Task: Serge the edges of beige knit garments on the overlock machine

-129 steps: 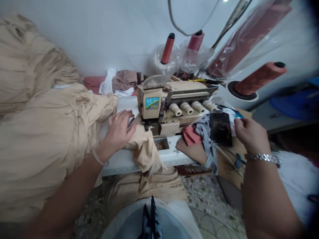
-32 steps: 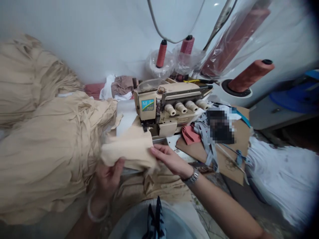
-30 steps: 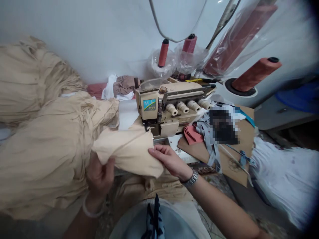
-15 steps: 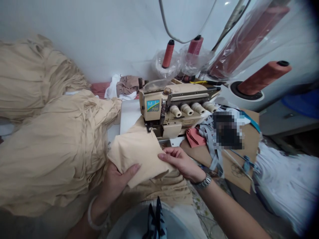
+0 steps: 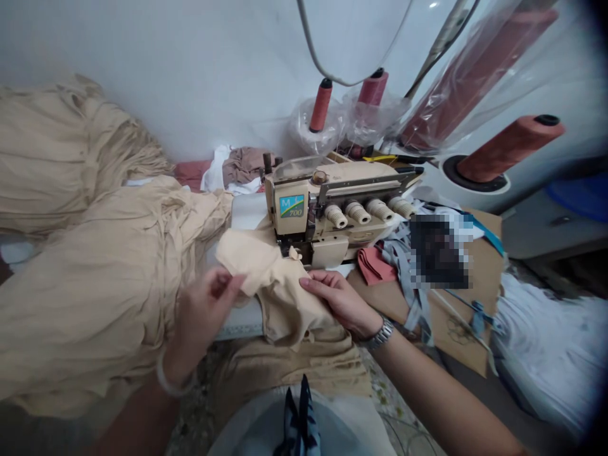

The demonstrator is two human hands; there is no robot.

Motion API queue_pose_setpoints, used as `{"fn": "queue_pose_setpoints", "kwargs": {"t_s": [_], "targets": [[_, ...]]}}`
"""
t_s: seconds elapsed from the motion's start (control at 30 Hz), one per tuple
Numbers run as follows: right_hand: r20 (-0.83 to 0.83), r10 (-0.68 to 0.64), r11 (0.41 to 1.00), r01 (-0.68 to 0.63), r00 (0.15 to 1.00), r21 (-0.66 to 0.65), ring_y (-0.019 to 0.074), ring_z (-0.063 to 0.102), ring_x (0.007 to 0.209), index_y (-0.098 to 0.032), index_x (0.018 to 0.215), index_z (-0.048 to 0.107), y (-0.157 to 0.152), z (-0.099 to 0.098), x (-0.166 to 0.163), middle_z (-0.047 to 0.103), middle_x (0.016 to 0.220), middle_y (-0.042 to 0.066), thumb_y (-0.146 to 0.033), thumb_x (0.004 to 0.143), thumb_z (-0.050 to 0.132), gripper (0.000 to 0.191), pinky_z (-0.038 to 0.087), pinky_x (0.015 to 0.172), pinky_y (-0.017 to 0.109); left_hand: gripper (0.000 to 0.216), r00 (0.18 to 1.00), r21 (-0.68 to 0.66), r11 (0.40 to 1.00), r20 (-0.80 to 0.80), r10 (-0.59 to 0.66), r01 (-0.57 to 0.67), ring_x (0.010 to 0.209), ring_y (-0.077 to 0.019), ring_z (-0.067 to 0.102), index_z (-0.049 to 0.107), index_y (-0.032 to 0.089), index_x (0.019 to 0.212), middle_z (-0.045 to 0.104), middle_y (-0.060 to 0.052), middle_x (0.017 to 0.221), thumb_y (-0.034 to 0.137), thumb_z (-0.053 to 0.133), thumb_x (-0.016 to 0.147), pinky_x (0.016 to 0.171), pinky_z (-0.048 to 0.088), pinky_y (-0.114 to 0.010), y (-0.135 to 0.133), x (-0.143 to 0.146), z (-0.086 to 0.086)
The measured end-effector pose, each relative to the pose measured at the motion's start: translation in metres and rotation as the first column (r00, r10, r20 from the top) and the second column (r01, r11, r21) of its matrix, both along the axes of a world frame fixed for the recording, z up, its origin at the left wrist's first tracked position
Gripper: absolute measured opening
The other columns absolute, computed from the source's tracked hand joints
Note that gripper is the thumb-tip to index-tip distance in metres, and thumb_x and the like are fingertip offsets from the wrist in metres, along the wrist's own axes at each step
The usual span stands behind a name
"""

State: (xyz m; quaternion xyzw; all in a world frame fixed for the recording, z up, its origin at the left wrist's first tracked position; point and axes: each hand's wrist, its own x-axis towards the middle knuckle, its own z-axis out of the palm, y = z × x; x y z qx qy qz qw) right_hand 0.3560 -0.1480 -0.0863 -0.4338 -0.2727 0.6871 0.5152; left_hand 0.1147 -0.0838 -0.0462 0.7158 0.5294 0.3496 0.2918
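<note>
A piece of beige fabric [image 5: 289, 297] lies crumpled at the front of the overlock sewing machine [image 5: 327, 202], its far edge by the needle area. My right hand [image 5: 339, 297] pinches its right side, thumb on top. At the left edge of the cloth, my left hand [image 5: 206, 307] is closed with thumb and fingertips on the fabric, slightly blurred by motion. The fabric hangs in loose folds between both hands. The exact spot under the presser foot is hidden.
Beige garment piles [image 5: 95, 272] fill the left side, and more beige cloth [image 5: 294, 367] lies over my lap. Orange thread cones [image 5: 510, 149] stand behind and right. A cardboard sheet [image 5: 456, 329] with scraps is on the right, beside white fabric [image 5: 555, 348].
My left hand has moved left and up from beneath the fabric's near corner to its left edge. The cloth, spread flat before, is now bunched. My right hand stays almost in place.
</note>
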Motion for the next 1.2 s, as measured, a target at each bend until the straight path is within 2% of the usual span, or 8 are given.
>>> {"fn": "queue_pose_setpoints", "kwargs": {"t_s": [0.13, 0.4, 0.53, 0.7, 0.8, 0.9, 1.03, 1.2], "targets": [[-0.125, 0.057, 0.996, -0.066, 0.99, -0.066, 0.0124, 0.063, 0.063, -0.018, 0.083, 0.077, 0.002, 0.001, -0.007, 0.074, 0.076, 0.001, -0.038, 0.065, 0.088, 0.029, 0.048, 0.062, 0.022, 0.03, 0.948, -0.459, 0.868, 0.317, -0.039, 0.19, 0.087, -0.0222, 0.072, 0.072, 0.021, 0.095, 0.077, -0.006, 0.095, 0.04, 0.079, 0.072, 0.076, 0.055, -0.03, -0.032, 0.013, -0.041], [-0.176, -0.022, 0.998, 0.011, 0.984, -0.064, 0.0103, 0.062, 0.057, -0.018, 0.072, 0.072, 0.0, 0.002, -0.005, 0.072, 0.07, -0.001, -0.027, 0.062, 0.088, 0.021, 0.049, 0.059, 0.021, 0.024, 0.662, -0.536, 0.645, 0.747, 0.063, 0.544, 0.092, -0.018, 0.067, 0.065, 0.019, 0.071, 0.072, -0.001, 0.085, 0.029, 0.086, 0.067, 0.088, 0.051, -0.028, -0.024, 0.043, -0.038], [-0.19, 0.059, 0.993, -0.078, 0.98, -0.093, 0.0134, 0.067, 0.065, -0.016, 0.082, 0.074, 0.0, 0.003, -0.002, 0.074, 0.074, 0.002, -0.029, 0.061, 0.088, 0.029, 0.053, 0.064, 0.022, 0.048, 0.699, -0.613, 0.605, 0.704, 0.125, 0.509, 0.106, -0.0248, 0.066, 0.07, 0.02, 0.11, 0.073, -0.008, 0.115, 0.04, 0.085, 0.069, 0.091, 0.053, -0.037, -0.025, 0.043, -0.042], [-0.183, 0.037, 0.996, -0.052, 0.982, -0.073, 0.0116, 0.065, 0.062, -0.016, 0.081, 0.07, 0.0, 0.003, 0.0, 0.072, 0.074, 0.0, -0.027, 0.06, 0.089, 0.031, 0.052, 0.061, 0.021, 0.057, 0.653, -0.54, 0.624, 0.755, 0.063, 0.564, 0.121, -0.0282, 0.061, 0.066, 0.014, 0.122, 0.071, -0.011, 0.124, 0.033, 0.084, 0.072, 0.108, 0.044, -0.04, -0.031, 0.038, -0.04], [-0.175, 0.002, 0.999, -0.009, 0.985, -0.038, 0.0088, 0.059, 0.055, -0.017, 0.075, 0.064, 0.001, 0.002, 0.003, 0.068, 0.068, -0.004, -0.021, 0.056, 0.09, 0.033, 0.046, 0.054, 0.018, 0.066, 0.718, -0.613, 0.565, 0.694, 0.051, 0.552, 0.115, -0.0314, 0.065, 0.063, 0.014, 0.126, 0.071, -0.013, 0.124, 0.037, 0.086, 0.068, 0.1, 0.051, -0.042, -0.027, 0.029, -0.031], [-0.145, 0.053, 0.996, -0.062, 0.988, -0.06, 0.0107, 0.061, 0.057, -0.019, 0.083, 0.065, 0.003, 0.003, 0.009, 0.07, 0.071, -0.004, -0.023, 0.055, 0.092, 0.038, 0.047, 0.057, 0.021, 0.069, 0.839, -0.672, 0.551, 0.535, -0.099, 0.494, 0.113, -0.032, 0.065, 0.065, 0.015, 0.124, 0.071, -0.012, 0.124, 0.043, 0.087, 0.065, 0.095, 0.054, -0.041, -0.018, 0.018, -0.027], [0.067, 0.123, 0.988, -0.116, 0.99, -0.1, 0.0081, 0.054, 0.052, -0.015, 0.076, 0.068, -0.002, 0.008, 0.023, 0.066, 0.065, -0.003, -0.032, 0.059, 0.092, 0.034, 0.039, 0.051, 0.019, 0.056, 0.823, -0.621, 0.539, 0.439, -0.361, 0.568, 0.115, -0.0273, 0.063, 0.07, 0.02, 0.116, 0.072, -0.006, 0.121, 0.043, 0.083, 0.068, 0.099, 0.05, -0.037, -0.011, 0.007, -0.027], [0.289, 0.185, 0.982, -0.165, 0.939, -0.094, 0.0045, 0.038, 0.048, -0.013, 0.066, 0.065, -0.031, 0.007, 0.041, 0.054, 0.056, -0.005, -0.044, 0.069, 0.086, 0.037, 0.025, 0.046, 0.019, 0.036, 0.827, -0.644, 0.53, 0.334, -0.453, 0.551, 0.074, -0.0176, 0.063, 0.071, 0.017, 0.077, 0.072, -0.002, 0.079, 0.053, 0.073, 0.076, 0.069, 0.051, -0.026, -0.014, 0.001, -0.016]]}}
